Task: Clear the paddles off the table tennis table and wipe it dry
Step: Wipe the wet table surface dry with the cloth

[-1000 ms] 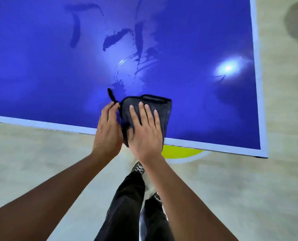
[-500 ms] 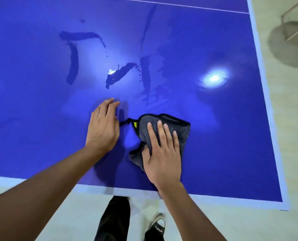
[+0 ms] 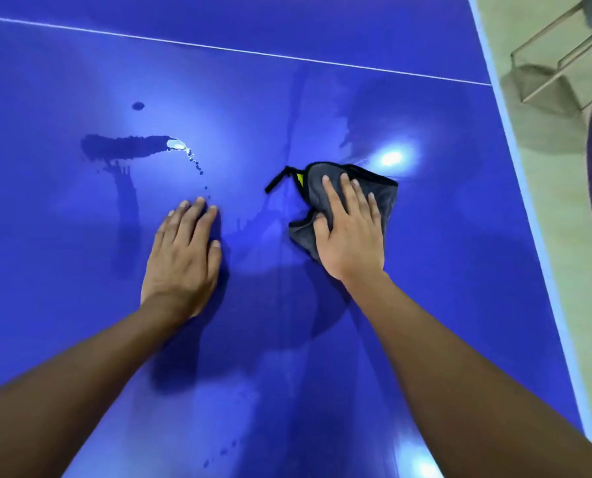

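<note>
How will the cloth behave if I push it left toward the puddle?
Probably floppy: the cloth lies rumpled and folded under the right hand, so it may bunch unless pressed flat. It should slide easily, since the table looks smooth and glossy. Its loose strap will likely trail.

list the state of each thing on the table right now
table, wet in patches, not yet dry
water streak, lying beyond the left hand, unwiped
cloth, crumpled, pressed to the table under the right hand
left hand, flat on the bare table, fingers straight
right hand, fingers straight, pressing the cloth
</note>
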Demonstrator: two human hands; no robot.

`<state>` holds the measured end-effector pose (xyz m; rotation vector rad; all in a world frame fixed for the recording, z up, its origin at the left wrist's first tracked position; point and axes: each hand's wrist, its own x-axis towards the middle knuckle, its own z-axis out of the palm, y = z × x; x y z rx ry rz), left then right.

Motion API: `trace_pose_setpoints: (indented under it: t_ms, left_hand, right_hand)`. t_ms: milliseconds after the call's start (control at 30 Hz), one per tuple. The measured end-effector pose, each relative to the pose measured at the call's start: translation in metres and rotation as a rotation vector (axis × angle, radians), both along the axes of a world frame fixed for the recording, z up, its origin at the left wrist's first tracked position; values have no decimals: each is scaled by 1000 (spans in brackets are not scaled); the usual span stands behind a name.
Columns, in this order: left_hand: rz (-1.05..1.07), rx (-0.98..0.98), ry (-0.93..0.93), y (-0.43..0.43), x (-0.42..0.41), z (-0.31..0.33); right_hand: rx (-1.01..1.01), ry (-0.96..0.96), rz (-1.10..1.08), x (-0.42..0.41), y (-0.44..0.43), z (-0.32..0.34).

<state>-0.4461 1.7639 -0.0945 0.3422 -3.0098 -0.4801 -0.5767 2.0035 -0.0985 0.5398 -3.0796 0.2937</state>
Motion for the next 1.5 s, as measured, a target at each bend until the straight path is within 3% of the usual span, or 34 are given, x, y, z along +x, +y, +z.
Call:
trace_pose_setpoints:
  t_ms: [467, 733, 1000, 1500]
  left_hand:
    - [59, -31, -33, 2, -4, 5]
    - [62, -36, -17, 2, -2, 3]
    - [42, -24, -5, 1, 2, 0]
    - [41, 64, 144, 4, 11, 2]
  right_hand:
    - [18, -17, -12, -233, -81, 5]
    - [57, -64, 239, -292, -96, 13]
    - [42, -66, 349, -172, -101, 11]
    - [-28, -48, 212, 103, -48, 4]
